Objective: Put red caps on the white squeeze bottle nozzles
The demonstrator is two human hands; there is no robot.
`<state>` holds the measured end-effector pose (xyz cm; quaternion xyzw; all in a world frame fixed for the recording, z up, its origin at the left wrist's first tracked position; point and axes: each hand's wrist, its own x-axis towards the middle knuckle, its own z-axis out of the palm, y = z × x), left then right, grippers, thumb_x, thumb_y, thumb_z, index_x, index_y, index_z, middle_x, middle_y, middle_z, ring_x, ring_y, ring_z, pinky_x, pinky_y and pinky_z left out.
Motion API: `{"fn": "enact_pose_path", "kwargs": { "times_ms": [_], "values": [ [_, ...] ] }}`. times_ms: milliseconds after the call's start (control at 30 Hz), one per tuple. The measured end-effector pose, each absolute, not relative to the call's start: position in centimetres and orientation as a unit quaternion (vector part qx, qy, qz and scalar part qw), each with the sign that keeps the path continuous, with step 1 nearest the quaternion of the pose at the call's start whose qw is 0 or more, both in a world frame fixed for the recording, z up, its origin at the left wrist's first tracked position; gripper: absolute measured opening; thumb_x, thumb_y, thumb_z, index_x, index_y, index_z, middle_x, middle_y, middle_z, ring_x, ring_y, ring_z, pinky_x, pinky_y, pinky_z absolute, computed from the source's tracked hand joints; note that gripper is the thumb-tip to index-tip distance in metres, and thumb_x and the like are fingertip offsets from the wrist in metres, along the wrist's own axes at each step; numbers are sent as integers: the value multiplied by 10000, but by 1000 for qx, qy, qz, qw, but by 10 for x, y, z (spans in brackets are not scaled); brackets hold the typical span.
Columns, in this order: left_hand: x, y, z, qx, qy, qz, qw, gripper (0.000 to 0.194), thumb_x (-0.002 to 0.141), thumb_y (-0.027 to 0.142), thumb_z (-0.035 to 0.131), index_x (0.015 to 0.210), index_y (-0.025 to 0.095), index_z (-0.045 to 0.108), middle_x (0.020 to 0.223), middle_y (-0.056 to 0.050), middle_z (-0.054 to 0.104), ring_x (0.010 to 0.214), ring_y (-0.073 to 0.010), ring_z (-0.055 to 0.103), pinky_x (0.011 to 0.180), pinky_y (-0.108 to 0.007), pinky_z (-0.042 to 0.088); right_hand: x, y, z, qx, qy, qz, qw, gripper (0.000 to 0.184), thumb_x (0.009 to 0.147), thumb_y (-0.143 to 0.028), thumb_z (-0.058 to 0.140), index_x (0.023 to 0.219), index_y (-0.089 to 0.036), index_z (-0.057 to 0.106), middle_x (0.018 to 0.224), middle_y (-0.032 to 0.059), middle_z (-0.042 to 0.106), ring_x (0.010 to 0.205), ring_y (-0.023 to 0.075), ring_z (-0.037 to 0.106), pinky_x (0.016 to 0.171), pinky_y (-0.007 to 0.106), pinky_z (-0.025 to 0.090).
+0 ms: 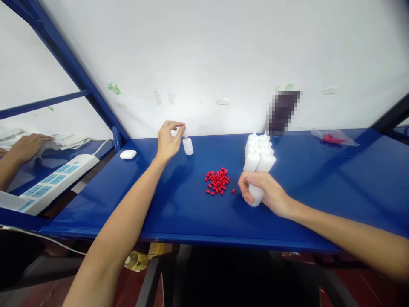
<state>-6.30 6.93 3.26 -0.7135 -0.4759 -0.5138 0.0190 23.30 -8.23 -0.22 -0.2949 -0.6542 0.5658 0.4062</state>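
Note:
My left hand (169, 140) is closed in a pinch just above a small white bottle (188, 146) that stands upright on the blue table. Whatever lies between its fingertips is too small to make out. Wrapped around another white bottle (256, 196) is my right hand (265, 189), low over the table, with the bottle's lower end showing below the fingers. A loose pile of small red caps (218, 181) lies between my two hands. Right behind my right hand stands a close group of several white bottles (259, 151) with narrow tips.
A white rounded case (128, 154) lies at the table's left end, near a white power strip (64, 179). A clear bag with red pieces (334, 138) is at the back right. Against the wall is a pixelated dark object (283, 111). Another person's hand (28, 147) shows far left.

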Motion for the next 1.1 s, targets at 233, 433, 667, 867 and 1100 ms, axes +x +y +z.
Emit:
{"fn": "enact_pose_path", "kwargs": {
  "times_ms": [233, 433, 667, 867, 1100],
  "values": [
    [-65, 66, 35, -680, -478, -556, 21, 278, 958, 358, 518, 1111, 202, 689, 1087, -81, 704, 818, -156, 642, 731, -286, 517, 233, -83, 1, -284, -642, 581, 411, 439, 949, -476, 399, 678, -184, 586, 534, 25, 539, 530, 163, 475, 531, 293, 370],
    [-23, 11, 54, -780, -412, -470, -26, 200, 888, 272, 531, 821, 171, 690, 533, 32, 579, 478, -105, 529, 532, -236, 409, 239, -81, -1, -291, -672, 522, 438, 340, 929, -413, 433, 818, -174, 648, 752, 57, 616, 721, 207, 549, 673, 321, 407],
    [34, -51, 39, -966, -243, -89, -25, 181, 818, 354, 647, 767, 186, 690, 580, -18, 634, 537, -166, 600, 516, -263, 341, 248, -85, -1, -256, -721, 542, 347, 394, 950, -454, 440, 769, -162, 633, 739, 42, 582, 709, 183, 509, 704, 319, 362],
    [31, -44, 33, -973, -220, -56, 34, 137, 877, 264, 611, 787, 184, 678, 681, -39, 664, 648, -192, 641, 578, -288, 375, 247, -85, -4, -280, -691, 537, 395, 425, 949, -464, 416, 686, -174, 582, 623, 24, 546, 594, 158, 457, 596, 309, 318],
    [22, -44, 48, -970, -240, -34, 25, 211, 864, 390, 659, 913, 195, 721, 822, -39, 656, 701, -180, 611, 608, -295, 385, 248, -82, -5, -314, -670, 535, 408, 427, 946, -471, 436, 677, -174, 584, 575, 16, 553, 557, 149, 469, 562, 296, 327]
  ]
}}
